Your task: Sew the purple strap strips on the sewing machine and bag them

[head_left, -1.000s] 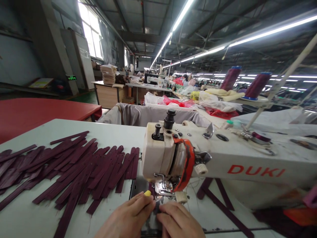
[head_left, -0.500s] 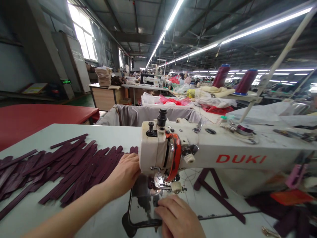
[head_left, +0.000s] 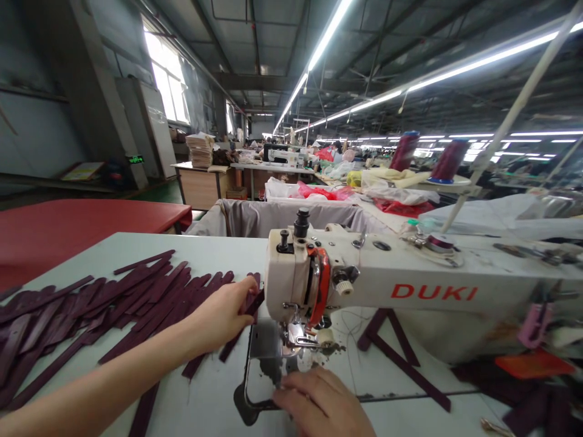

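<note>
My left hand (head_left: pixel 234 304), left of the sewing machine head, is closed on a dark maroon strip (head_left: pixel 256 303) that slants down to the left under the fingers. Beside it a heap of similar maroon strips (head_left: pixel 150 303) spreads over the table. My right hand (head_left: pixel 319 400) rests at the front of the machine's metal plate (head_left: pixel 262 379), fingers curled together; whatever may be between them is hidden. The presser foot (head_left: pixel 298 335) of the white sewing machine (head_left: pixel 364 267) is just beyond it, and no strip shows under it.
More maroon strips (head_left: pixel 405 364) lie right of the needle, under the machine arm. Pink-handled snips (head_left: pixel 536 321) and an orange piece (head_left: pixel 532 364) are at far right. A grey cloth-lined bin (head_left: pixel 255 218) stands behind the table, a red-covered table (head_left: pixel 91 224) to the left.
My left hand has drawn slightly back from the machine head, and a strip now shows in its fingers. My right hand has shifted a little left. The view has tilted slightly.
</note>
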A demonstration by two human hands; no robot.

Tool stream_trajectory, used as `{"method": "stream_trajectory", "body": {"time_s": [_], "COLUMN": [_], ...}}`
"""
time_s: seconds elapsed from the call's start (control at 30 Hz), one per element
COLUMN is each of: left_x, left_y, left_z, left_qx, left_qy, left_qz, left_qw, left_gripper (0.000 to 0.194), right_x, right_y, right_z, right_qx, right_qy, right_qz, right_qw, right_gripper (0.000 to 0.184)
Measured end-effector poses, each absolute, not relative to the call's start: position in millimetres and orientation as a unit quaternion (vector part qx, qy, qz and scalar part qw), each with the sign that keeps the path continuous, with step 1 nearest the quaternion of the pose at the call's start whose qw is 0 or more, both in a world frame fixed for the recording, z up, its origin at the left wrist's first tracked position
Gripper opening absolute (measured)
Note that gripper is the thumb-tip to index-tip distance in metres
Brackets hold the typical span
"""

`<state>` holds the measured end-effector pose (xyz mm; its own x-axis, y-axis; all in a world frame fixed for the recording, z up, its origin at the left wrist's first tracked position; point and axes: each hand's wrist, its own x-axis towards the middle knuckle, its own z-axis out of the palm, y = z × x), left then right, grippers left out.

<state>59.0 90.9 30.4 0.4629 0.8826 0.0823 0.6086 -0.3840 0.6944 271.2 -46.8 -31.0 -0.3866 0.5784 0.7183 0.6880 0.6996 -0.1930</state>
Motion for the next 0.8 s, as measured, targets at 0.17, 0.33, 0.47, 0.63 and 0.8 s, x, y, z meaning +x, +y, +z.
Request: {"method": "stream_trajectory", "body": {"time_s": [0.17,0.33,0.47,0.63,0.8], "left_x": [78.0,88.0,85.5,77.5,76.1], "left_y": [37.9,13.3,6.1,4.4,7.3], "left_z": [8.1,1.9,-14.1,-30.0,-36.4], "left_qx": [0.761,0.815,0.91,0.937,0.932], "left_qy": [0.489,0.47,0.28,0.234,0.243], "left_qz": [0.171,0.226,0.305,0.259,0.267], "left_qw": [0.391,0.253,0.013,-0.024,-0.019], "left_gripper": [0.05,0.037,0.046,0.056,0.062], "right_x": [252.8,265.8,273.8,271.1,270.9], "right_y": [-47.1,-39.7,-36.8,-32.5,-29.8], "right_z": [-27.6,-18.9,-26.3,-30.6,-35.6], "right_qx": [-0.34,-0.311,-0.317,-0.299,-0.3], "right_qy": [-0.852,-0.884,-0.876,-0.866,-0.854], "right_qz": [-0.088,-0.103,-0.105,-0.101,-0.114], "right_qw": [0.387,0.334,0.349,0.388,0.409], "right_gripper": [0.025,0.036,0.036,0.038,0.029]}}
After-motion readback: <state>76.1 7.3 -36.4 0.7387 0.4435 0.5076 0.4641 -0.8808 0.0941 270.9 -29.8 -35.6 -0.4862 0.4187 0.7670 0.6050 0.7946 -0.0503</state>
